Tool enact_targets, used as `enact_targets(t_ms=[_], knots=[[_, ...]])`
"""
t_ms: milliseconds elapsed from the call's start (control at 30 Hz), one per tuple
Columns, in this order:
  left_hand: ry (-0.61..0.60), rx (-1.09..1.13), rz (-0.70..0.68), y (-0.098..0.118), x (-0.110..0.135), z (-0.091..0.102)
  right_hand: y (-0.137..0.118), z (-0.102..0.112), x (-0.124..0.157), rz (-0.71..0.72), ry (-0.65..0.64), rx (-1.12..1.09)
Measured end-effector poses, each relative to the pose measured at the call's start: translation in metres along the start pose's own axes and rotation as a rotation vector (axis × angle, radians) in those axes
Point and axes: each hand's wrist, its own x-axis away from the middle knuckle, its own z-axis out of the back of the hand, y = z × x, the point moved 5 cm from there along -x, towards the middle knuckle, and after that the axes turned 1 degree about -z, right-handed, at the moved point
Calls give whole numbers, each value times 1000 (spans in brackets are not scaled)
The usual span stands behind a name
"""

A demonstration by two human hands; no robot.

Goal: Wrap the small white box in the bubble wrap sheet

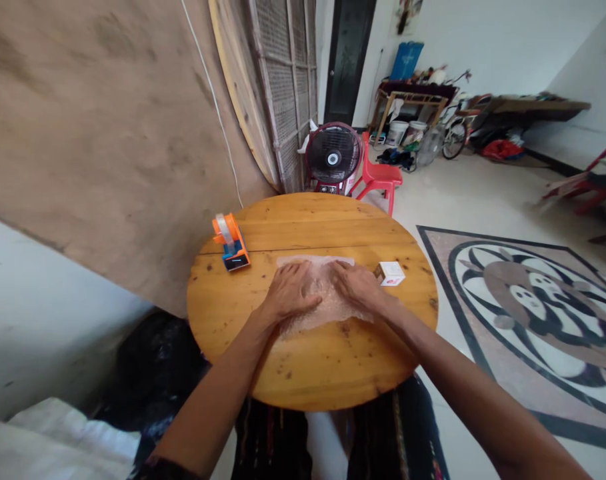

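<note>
Head view, looking forward and down: a round table of varnished yellow-brown wood [307, 373], with a plank seam and dark knots across its top. At the middle of the table, a crinkled, translucent sheet of pale bubble wrap [324, 287], spread flat with uneven edges. On the left part of the sheet, the left hand [291, 290], open and palm down, with fingers extended and thumb out to the side. On the right part, the right hand [357, 285], also open and palm down, with fingers pointing forward and inward.

Just beside the right wrist, a small white box with a brown side [393, 273]. Toward the table's left edge, apart from the left hand, an orange and blue tape dispenser [237, 252] with a roll of clear tape [225, 231].

Along the left, a large tan-brown board [107, 127], slanted, with a thin white cable [213, 97] down its face. Beyond, a woven lattice screen [295, 87]. Just past the table, a round maroon-rimmed fan [334, 155] and a red plastic chair [381, 175]. Farther back, a dark door [349, 60], a tall blue container [407, 60], white buckets [397, 133] and a bicycle [455, 137]. On the right, a pale floor [493, 187] with a circular panda inlay [535, 303], bordered in dark strips. Low on the left, black plastic bags [155, 360].
</note>
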Motion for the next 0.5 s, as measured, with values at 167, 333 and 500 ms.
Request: enact_targets(t_ms=[167,333,500], knots=[[-16,21,-21,-5,-1,-3,13,-3,-29,-90,25,-60],[-21,-9,-84,-4,0,-3,22,-3,-36,-101,6,-81],[-31,24,-155,1,2,-2,27,4,-26,-7,-53,-130]])
